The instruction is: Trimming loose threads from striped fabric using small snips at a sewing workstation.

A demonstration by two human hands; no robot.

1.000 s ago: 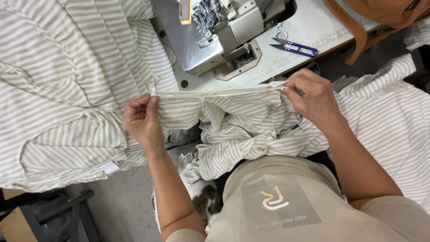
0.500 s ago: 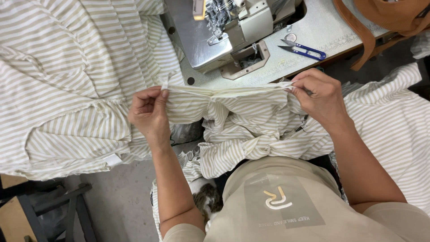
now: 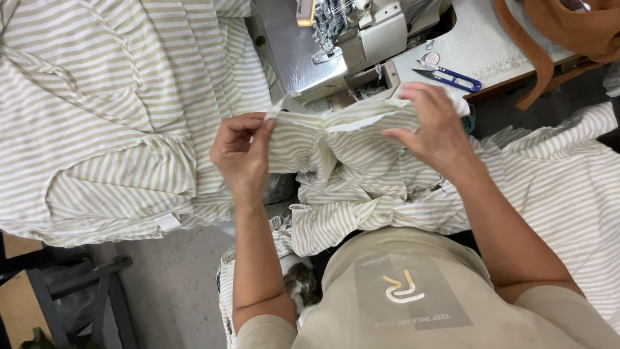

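The person holds a striped fabric piece (image 3: pixel 342 139) up between both hands, just in front of the overlock sewing machine (image 3: pixel 336 39). The cloth is beige-and-white striped, and its top edge runs roughly left to right across the view, rising very slightly toward the right. The left hand (image 3: pixel 242 155) pinches the left corner of that edge between thumb and fingertips, with a small tip of cloth poking up above the grip. The right hand (image 3: pixel 433 129) grips the other end, fingers curled over the edge from above (the thumb is mostly hidden behind the cloth). Between the hands the edge sags a little and folds in the middle, and the rest of the piece hangs down in bunched folds toward the person's lap.

A large heap of the same striped fabric (image 3: pixel 110 116) lies spread to the left. On the table (image 3: pixel 491 55) beyond the right hand rest blue-handled thread snips (image 3: pixel 449 77), well apart from the hands. A brown strap (image 3: pixel 523 45) trails across the table's far right.
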